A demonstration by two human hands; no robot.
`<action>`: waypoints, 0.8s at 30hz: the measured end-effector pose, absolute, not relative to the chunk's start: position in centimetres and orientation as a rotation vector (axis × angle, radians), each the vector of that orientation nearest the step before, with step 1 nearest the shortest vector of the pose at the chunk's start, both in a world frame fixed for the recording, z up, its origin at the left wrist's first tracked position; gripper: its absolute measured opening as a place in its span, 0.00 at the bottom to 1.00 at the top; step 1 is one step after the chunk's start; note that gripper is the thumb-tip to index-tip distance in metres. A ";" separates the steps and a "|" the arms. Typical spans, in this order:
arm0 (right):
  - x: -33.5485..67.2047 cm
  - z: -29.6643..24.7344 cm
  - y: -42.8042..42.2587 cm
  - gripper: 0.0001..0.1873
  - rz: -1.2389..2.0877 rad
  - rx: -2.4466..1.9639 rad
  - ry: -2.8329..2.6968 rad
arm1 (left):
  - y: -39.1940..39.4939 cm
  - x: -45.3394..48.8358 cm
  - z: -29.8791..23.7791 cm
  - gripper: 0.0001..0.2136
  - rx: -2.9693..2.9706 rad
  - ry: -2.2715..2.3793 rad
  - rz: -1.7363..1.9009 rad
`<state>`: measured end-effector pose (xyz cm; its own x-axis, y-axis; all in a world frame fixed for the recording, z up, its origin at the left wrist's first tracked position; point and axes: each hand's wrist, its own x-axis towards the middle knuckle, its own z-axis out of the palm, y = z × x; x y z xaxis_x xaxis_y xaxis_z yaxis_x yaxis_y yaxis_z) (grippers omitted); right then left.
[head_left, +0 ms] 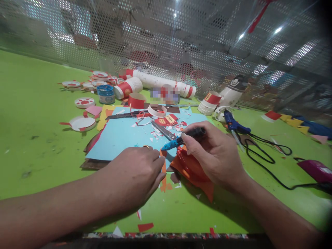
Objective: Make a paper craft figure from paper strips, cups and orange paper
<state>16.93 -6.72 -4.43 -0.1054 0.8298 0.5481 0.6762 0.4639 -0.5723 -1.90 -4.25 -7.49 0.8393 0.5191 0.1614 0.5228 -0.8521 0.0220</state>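
Observation:
My left hand [140,171] is closed, its curled fingertips pressing on a narrow orange paper strip [163,167] at the edge of the light blue sheet [116,138]. A ring is on one finger. My right hand [215,152] grips a black marker pen [181,138] with a blue-smeared front end. Its tip points left, close to the strip and my left knuckles. Scissors [163,130] lie with their blades on the blue sheet. Their red handles run beneath my right hand, partly hidden, over a larger orange piece [192,169].
Paper scraps and a red paper piece [166,120] lie ahead. Behind stand a blue-lidded jar [105,94], stacked paper cups [128,87] and a long cup tube [158,80]. At right are a blue glue gun [234,123] with a black cord and a purple object [315,171].

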 end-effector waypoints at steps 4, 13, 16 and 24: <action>17.1 -4.3 -6.5 0.02 0.199 -1.292 -1.875 | -4.2 -1.9 -7.5 0.13 -2.980 -0.854 -0.239; 17.0 -4.3 -6.2 0.04 0.202 -1.341 -1.895 | -4.2 -1.9 -7.7 0.13 -2.978 -0.855 -0.264; 16.9 -4.5 -6.2 0.04 0.181 -1.341 -1.908 | -4.2 -1.9 -7.6 0.13 -2.976 -0.846 -0.269; 16.9 -3.9 -6.7 0.02 0.203 -1.269 -1.763 | -4.3 -1.9 -7.5 0.11 -2.977 -0.850 -0.315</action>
<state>16.91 -6.75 -3.90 -0.0414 0.8157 0.5770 0.6634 0.4543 -0.5946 -1.93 -4.32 -7.51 0.8303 0.5194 0.2019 0.5255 -0.8504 0.0265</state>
